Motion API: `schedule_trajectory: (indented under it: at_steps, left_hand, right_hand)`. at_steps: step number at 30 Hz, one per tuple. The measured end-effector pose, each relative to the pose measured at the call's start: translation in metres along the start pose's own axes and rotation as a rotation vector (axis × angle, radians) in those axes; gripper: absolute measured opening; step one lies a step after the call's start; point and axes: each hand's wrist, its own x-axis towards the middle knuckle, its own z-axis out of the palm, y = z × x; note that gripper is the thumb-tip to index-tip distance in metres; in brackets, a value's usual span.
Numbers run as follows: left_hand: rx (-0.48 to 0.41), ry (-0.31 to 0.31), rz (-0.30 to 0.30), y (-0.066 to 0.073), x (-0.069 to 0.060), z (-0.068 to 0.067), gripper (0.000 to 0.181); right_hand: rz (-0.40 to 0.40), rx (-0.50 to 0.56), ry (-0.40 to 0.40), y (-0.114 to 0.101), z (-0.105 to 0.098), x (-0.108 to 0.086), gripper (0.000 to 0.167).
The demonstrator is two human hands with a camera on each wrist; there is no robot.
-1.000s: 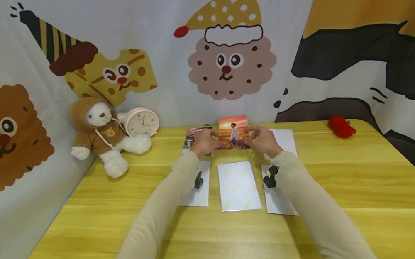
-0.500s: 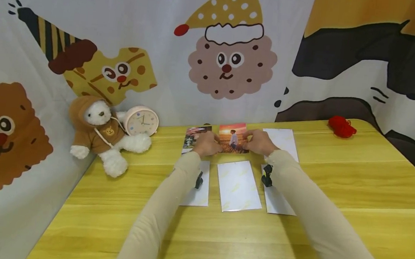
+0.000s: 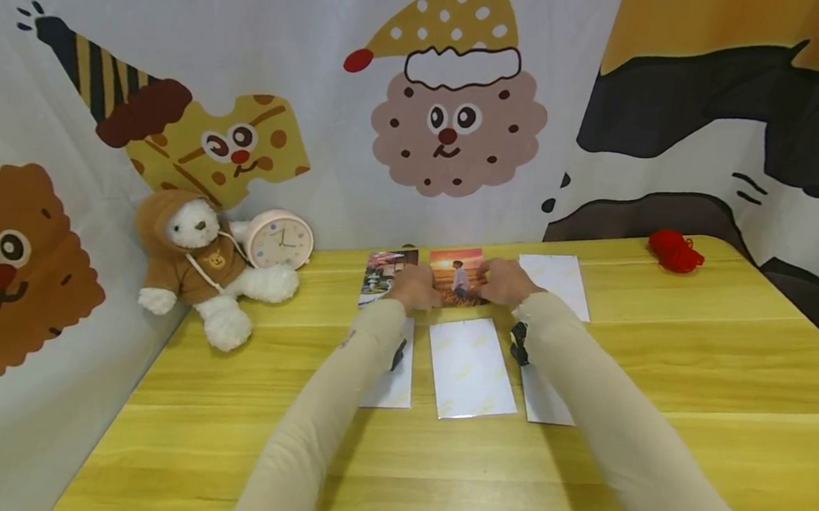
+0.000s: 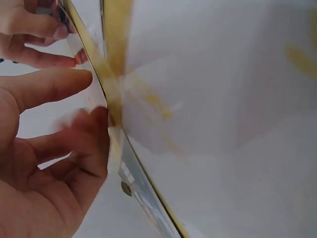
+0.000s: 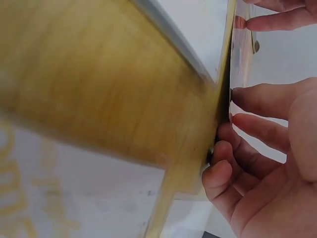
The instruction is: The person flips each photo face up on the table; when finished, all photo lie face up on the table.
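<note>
A sunset photo print (image 3: 452,269), with a figure in a field, lies at or just above the table in the middle of the back row. My left hand (image 3: 415,287) holds its lower left corner; in the left wrist view those fingers are partly blurred. At the opposite edge, my right hand (image 3: 506,282) pinches the print between thumb and finger, its other fingers curled beneath the palm in the right wrist view. A garden photo print (image 3: 382,271) sits left of it, partly covered by my left hand. To the right is a white sheet (image 3: 559,278).
The front row has a white middle sheet (image 3: 473,368), a left sheet (image 3: 389,389) and a right sheet (image 3: 547,396), the outer two partly under my forearms. A teddy bear (image 3: 208,269) and a clock (image 3: 281,241) stand back left. Red yarn (image 3: 675,251) lies back right.
The sunset photo print has come down from a raised, tilted position toward the table and shifted slightly left. Both hands have moved with it, keeping to its two sides.
</note>
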Motion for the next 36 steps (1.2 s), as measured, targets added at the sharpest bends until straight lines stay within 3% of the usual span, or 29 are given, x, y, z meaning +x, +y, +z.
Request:
schedule_trajectory:
  at_steps: [3, 7, 14, 21, 26, 28, 30, 34, 36]
  left_hand:
    - [0.041, -0.016, 0.011, 0.003, 0.000, 0.000, 0.032]
    - [0.079, -0.006, 0.008, 0.006, -0.001, 0.000, 0.025]
    - [0.073, -0.003, 0.016, 0.007, -0.005, 0.000, 0.022]
    - [0.072, -0.003, 0.002, 0.007, -0.006, -0.002, 0.021]
    - [0.086, 0.047, 0.023, 0.019, -0.007, -0.009, 0.028]
    - [0.013, 0.078, 0.041, 0.027, -0.007, -0.011, 0.020]
    - [-0.196, 0.053, 0.075, 0.035, -0.006, -0.010, 0.021]
    - [-0.736, -0.100, 0.098, 0.054, -0.004, 0.000, 0.040]
    - [-0.920, -0.181, 0.089, 0.067, -0.002, 0.007, 0.043]
  right_hand:
    - [-0.006, -0.039, 0.002, -0.002, 0.000, 0.000, 0.040]
    - [-0.006, -0.082, 0.003, -0.006, -0.002, -0.001, 0.040]
    - [0.036, -0.145, 0.001, -0.007, -0.002, 0.000, 0.042]
    - [0.047, -0.152, -0.003, -0.008, -0.001, 0.000, 0.043]
    - [0.056, -0.114, 0.057, -0.013, -0.003, -0.003, 0.046]
    - [0.060, -0.096, 0.090, -0.013, -0.009, -0.006, 0.046]
    - [0.058, -0.088, 0.101, -0.011, -0.020, -0.013, 0.045]
    - [0.042, -0.149, 0.075, 0.004, -0.045, -0.027, 0.046]
    - [0.052, -0.208, 0.053, 0.019, -0.057, -0.033, 0.045]
